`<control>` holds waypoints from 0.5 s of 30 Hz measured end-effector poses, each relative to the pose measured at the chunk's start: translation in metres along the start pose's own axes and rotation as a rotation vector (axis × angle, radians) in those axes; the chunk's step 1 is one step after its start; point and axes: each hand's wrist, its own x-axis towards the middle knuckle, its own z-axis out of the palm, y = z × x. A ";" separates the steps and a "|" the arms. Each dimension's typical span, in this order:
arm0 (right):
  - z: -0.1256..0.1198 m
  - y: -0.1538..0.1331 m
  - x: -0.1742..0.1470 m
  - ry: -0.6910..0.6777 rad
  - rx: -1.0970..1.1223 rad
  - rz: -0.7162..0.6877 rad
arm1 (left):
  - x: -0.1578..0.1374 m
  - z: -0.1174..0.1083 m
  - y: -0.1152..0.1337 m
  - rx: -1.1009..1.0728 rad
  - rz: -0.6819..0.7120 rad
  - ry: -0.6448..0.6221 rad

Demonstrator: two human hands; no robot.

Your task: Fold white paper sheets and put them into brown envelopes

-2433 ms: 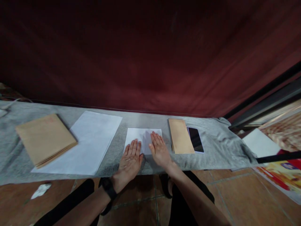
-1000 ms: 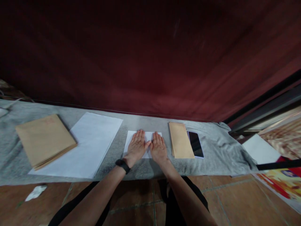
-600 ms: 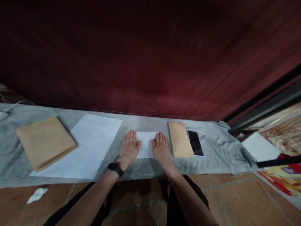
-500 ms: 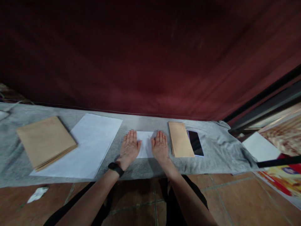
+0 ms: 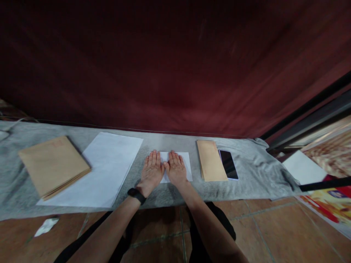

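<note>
A small white sheet of paper point(image 5: 187, 160) lies on the grey cloth in front of me, partly covered by both hands. My left hand point(image 5: 152, 170), with a black band on the wrist, rests flat on its left side, fingers stretched forward. Flat on the middle of the paper is my right hand point(image 5: 176, 168), also with straight fingers. The two thumbs meet or nearly meet. To the right of the hands sits a small stack of brown envelopes point(image 5: 212, 161), its edge over a dark-screened phone point(image 5: 228, 165).
Larger white sheets point(image 5: 109, 168) lie to the left, partly under a stack of bigger brown envelopes point(image 5: 55, 164). Grey cloth point(image 5: 255, 171) covers the narrow surface. A dark red curtain point(image 5: 164, 80) hangs behind it. Crumpled white paper point(image 5: 46, 226) is on the tiled floor.
My right hand has slid left across the paper from its right edge to beside my left hand, uncovering the right part. My left hand has stayed nearly in place.
</note>
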 end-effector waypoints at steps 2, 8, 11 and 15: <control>0.000 0.004 -0.001 0.013 -0.022 0.019 | 0.000 -0.001 0.000 -0.002 -0.004 -0.001; 0.001 0.018 -0.007 0.062 -0.066 0.054 | -0.001 -0.004 0.000 -0.020 -0.005 -0.003; 0.000 0.026 -0.011 0.085 -0.085 0.067 | -0.001 -0.006 0.000 -0.028 -0.009 -0.008; -0.004 0.035 -0.016 0.106 -0.103 0.092 | -0.002 -0.009 -0.001 -0.040 -0.021 -0.014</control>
